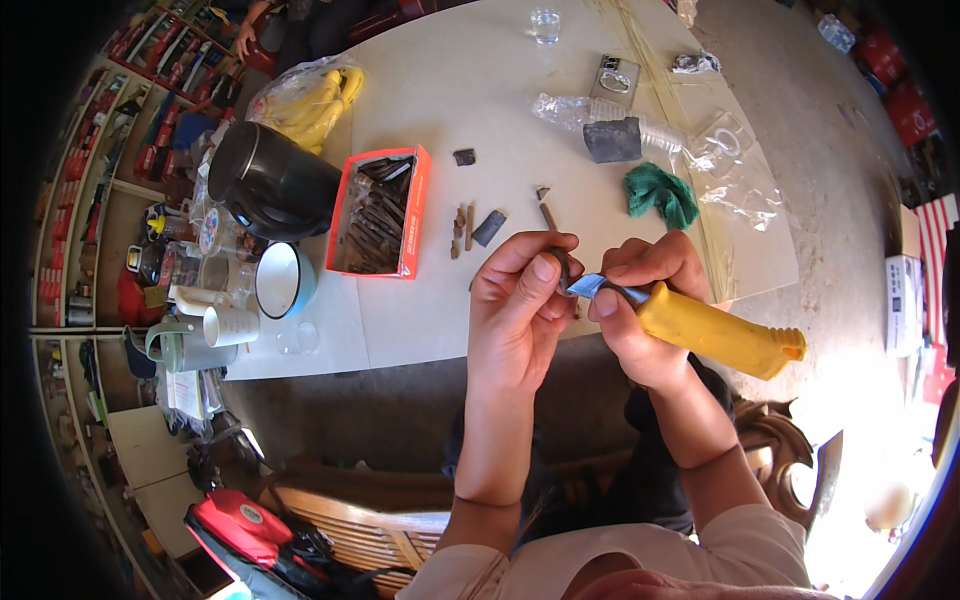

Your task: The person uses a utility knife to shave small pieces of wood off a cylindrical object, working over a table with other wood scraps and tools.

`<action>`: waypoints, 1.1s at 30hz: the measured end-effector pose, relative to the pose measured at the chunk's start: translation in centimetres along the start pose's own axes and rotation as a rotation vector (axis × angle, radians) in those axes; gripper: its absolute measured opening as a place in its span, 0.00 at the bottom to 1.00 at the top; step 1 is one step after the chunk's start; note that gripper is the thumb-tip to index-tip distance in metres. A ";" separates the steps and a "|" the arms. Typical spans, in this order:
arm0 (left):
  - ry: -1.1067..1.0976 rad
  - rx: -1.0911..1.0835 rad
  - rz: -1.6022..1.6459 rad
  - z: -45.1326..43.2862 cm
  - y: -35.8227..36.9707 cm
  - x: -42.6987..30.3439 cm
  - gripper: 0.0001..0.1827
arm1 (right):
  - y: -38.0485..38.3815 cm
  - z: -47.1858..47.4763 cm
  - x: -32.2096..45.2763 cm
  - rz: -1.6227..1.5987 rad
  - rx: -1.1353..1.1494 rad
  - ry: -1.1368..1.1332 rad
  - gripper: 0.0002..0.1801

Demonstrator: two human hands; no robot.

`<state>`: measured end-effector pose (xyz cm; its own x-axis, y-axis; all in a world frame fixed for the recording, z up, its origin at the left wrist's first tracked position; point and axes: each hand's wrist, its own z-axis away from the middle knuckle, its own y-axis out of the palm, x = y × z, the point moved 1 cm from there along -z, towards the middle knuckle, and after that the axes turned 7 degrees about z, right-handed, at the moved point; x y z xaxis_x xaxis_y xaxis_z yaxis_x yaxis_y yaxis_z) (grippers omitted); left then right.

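Observation:
Between the thumb and fingers of my left hand (517, 300) is a small dark piece (562, 271), partly hidden by the fingertips. My right hand (649, 292) grips a knife with a yellow handle (712, 330), its fingers close to the blade. The bare metal blade (586, 285) points left and meets or nearly meets the dark piece; I cannot tell which. Beyond my hands on the table lie a thin brown stick (549, 216), a flat dark grey piece (490, 228) and several short brown sticks (469, 227).
An orange-red box (420, 214) of dark sticks stands left, beside a black kettle (277, 180) and an enamel cup (283, 281). Right lie a green cloth (660, 196), a dark block (613, 140) and clear plastic (739, 199). A drinking glass (545, 27) stands far off; another person's hand (245, 37) shows top left.

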<state>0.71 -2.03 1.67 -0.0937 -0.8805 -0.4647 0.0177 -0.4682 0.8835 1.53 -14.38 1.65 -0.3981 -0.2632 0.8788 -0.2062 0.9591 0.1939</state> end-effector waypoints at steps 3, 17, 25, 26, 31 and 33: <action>-0.007 0.009 0.018 -0.1 -0.2 0.2 0.12 | -0.1 0.0 -0.1 0.014 -0.001 -0.014 0.14; -0.029 -0.027 -0.015 -0.1 -0.5 0.0 0.11 | 0.2 0.1 0.0 0.075 -0.005 -0.068 0.14; -0.021 -0.060 -0.024 -0.2 -0.3 0.1 0.11 | 0.0 0.3 -0.4 0.136 -0.023 -0.141 0.15; -0.018 -0.061 -0.027 -0.1 -0.3 0.1 0.11 | 0.0 0.2 -0.4 0.154 -0.021 -0.151 0.15; -0.011 -0.069 -0.032 -0.1 -0.2 -0.2 0.10 | 0.2 0.2 -0.4 0.218 -0.050 -0.171 0.14; -0.007 -0.074 -0.038 -0.1 -0.2 -0.2 0.09 | 0.3 0.2 -0.5 0.232 -0.060 -0.173 0.14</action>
<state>0.80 -1.80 1.55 -0.1030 -0.8616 -0.4970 0.0877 -0.5056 0.8583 1.53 -13.98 1.21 -0.5762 -0.0446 0.8161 -0.0402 0.9988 0.0262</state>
